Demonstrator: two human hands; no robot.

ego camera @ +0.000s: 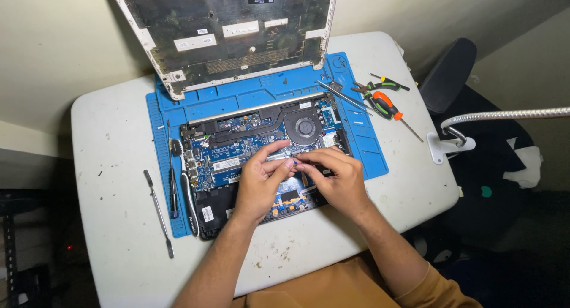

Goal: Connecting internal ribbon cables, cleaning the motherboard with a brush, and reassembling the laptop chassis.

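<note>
Laptop insides lie open on a blue mat in the middle of the white table. Over them, the left hand and the right hand meet. Their fingertips are pinched close on something tiny and blue; I cannot tell what. A thin metal tool lies near the table's left edge. Further back, screwdrivers lie by the right edge. The laptop's cover leans up at the far edge.

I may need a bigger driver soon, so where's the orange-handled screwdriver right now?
In the head view, the orange-handled screwdriver lies on the white table at upper right, just off the blue mat, beside the green-handled pliers.
</note>
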